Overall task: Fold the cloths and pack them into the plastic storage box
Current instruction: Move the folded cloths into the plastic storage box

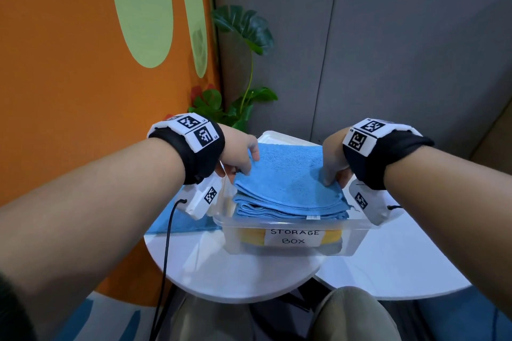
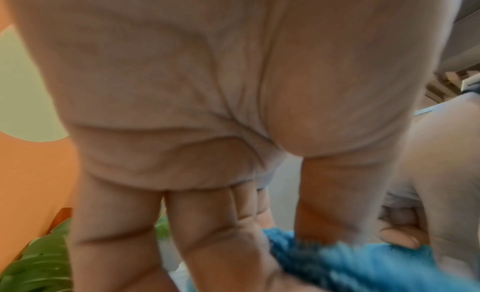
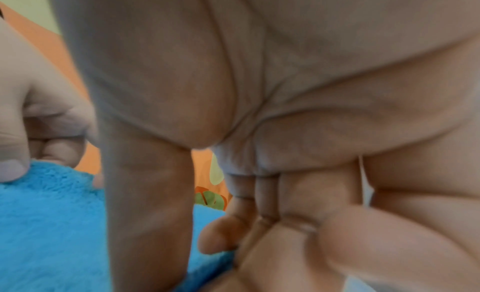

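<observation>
Nearest you, the clear storage box (image 1: 293, 243) sits at the near edge of the white round surface (image 1: 238, 277), its handwritten label facing you, yellow cloth (image 1: 250, 236) showing through the front wall low down. Above the rim, a stack of folded blue cloths (image 1: 291, 209) is piled up, and the top blue cloth (image 1: 288, 174) lies across it. Your left hand (image 1: 239, 149) pinches its left edge, fingers (image 2: 213, 231) curled under and thumb on top. Your right hand (image 1: 333, 153) pinches the right edge, thumb pressed down on the pile and fingers (image 3: 221, 235) tucked beneath. Left of the box, another blue cloth (image 1: 188, 223) lies flat on the surface at its left edge. Beyond, a green plant (image 1: 246, 63) stands in the corner by the orange wall (image 1: 69, 91).
</observation>
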Tool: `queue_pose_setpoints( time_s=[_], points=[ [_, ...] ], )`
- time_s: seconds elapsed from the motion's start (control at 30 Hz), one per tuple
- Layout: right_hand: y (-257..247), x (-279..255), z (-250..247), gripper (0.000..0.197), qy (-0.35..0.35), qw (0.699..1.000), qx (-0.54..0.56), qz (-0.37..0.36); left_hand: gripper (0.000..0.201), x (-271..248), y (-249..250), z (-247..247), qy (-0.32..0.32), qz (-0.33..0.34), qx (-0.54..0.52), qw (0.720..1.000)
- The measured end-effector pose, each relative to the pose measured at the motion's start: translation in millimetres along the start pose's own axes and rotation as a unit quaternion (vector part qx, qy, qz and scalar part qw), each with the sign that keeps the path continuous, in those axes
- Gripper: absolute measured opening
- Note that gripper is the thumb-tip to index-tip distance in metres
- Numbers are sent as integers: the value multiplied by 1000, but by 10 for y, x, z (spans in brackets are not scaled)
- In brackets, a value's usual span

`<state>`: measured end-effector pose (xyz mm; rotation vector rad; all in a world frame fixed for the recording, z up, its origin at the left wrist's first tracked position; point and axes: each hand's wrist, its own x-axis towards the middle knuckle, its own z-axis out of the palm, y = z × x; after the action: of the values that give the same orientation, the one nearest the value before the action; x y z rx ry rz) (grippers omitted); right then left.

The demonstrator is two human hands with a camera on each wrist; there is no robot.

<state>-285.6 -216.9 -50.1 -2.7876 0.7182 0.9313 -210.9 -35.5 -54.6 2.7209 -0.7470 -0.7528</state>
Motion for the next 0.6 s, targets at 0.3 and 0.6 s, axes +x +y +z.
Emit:
queue_pose_setpoints(
  time_s=[0.3,0.6],
  points=[
    [44,55,-38,25,-40,996,-82,20,19,10,29,161,-90,6,63,994],
    [-37,-157,-119,65,78,977,-194,-27,57,64,141,46,-25,49,252,966]
  ],
)
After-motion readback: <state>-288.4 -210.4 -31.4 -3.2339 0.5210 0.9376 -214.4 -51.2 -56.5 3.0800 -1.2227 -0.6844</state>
